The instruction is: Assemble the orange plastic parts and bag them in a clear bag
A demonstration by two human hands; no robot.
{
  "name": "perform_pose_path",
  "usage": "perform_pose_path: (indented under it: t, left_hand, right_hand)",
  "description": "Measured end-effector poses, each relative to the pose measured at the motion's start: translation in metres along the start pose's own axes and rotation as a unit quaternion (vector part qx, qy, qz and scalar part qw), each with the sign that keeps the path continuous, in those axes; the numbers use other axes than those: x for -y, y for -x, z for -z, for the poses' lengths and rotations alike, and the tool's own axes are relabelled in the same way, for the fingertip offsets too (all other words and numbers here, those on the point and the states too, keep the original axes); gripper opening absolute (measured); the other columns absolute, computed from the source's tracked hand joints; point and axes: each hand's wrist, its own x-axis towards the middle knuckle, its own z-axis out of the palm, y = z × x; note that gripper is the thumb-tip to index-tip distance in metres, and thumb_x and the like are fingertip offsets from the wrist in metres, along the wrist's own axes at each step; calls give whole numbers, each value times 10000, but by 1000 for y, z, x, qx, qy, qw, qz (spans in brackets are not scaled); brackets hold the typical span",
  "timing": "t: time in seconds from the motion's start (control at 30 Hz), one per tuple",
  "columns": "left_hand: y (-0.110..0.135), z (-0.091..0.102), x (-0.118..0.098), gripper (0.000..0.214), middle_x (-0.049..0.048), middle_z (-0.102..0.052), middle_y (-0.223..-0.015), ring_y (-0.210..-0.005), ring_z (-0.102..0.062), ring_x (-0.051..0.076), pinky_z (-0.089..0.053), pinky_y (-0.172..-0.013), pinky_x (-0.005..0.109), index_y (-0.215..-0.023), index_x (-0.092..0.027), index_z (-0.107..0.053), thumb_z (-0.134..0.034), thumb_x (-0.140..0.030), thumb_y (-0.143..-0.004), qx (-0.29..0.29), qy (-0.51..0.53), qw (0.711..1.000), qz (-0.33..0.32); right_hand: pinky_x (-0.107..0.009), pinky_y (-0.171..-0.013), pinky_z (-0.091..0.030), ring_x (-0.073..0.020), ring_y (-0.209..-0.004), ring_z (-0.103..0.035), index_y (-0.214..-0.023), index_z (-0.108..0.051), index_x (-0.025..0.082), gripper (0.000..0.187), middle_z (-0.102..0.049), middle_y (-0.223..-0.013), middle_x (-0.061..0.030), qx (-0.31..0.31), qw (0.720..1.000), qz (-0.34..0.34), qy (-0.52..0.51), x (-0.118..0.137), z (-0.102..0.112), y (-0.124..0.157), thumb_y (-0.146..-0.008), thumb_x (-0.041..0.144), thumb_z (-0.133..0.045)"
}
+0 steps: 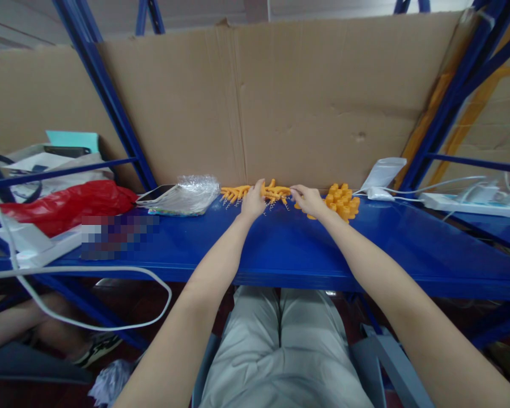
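Observation:
Both arms reach across a blue shelf (280, 249) toward a cardboard wall. My left hand (254, 201) rests with curled fingers on a row of small orange plastic parts with metal springs (238, 194). My right hand (308, 199) pinches at the right end of that row (280, 191), fingers closed on an orange piece. A cluster of orange cap-like parts (342, 201) lies just right of my right hand.
A clear plastic bag (191, 195) and a phone (155, 194) lie left of the parts. A red bag (68, 207) and white cable (89, 272) sit far left. A white charger (382, 181) and power strip (471, 204) are at right. Another person's leg (29, 328) shows below left.

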Motion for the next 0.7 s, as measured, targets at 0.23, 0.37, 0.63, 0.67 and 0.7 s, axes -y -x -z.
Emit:
perform_pose_path:
  t: [0.23,0.37,0.63,0.67,0.7]
  left_hand:
    - [0,-2,0,576,109,-606,-1372,-1289,-549,230,-418,-1092,356,-1389,-190,-516,-550,-53,-832,-7,1,1000,-23]
    - [-1,-2,-1,484,93,-659,-1304,-1256,-579,216,-425,-1081,330,-1329,-186,-580,-561,-98,-854,-1,-10,1000,-27]
    - [1,0,-3,345,108,-711,-1198,-1172,-635,236,-461,-1031,313,-1201,-170,-679,-587,-186,-869,-5,-33,999,10]
    - [1,1,-3,344,116,-713,-1190,-1169,-637,242,-464,-1026,315,-1199,-163,-680,-591,-193,-869,-9,-31,999,17]
    - [1,1,-2,343,122,-714,-1183,-1170,-636,247,-466,-1023,320,-1199,-159,-678,-592,-200,-870,-13,-30,999,24]
  right_hand:
    - [-310,-865,-486,-196,-896,-705,-1199,-669,167,311,-762,-954,-79,33,996,58,-53,15,-10,5,-914,195,-548]
    - [-332,-889,-483,-186,-858,-702,-1307,-612,179,391,-761,-905,-62,40,995,67,-68,19,-8,7,-939,158,-482]
    - [-341,-910,-475,-189,-909,-701,-1191,-698,222,353,-760,-983,-59,47,992,92,-67,23,-8,9,-940,153,-459]
    - [-334,-911,-476,-190,-937,-700,-1175,-704,215,344,-758,-1017,-64,46,992,99,-66,25,-9,10,-942,155,-458]
    - [-329,-915,-476,-192,-968,-697,-1164,-706,207,334,-753,-1052,-70,44,992,106,-61,26,-10,11,-947,161,-457]
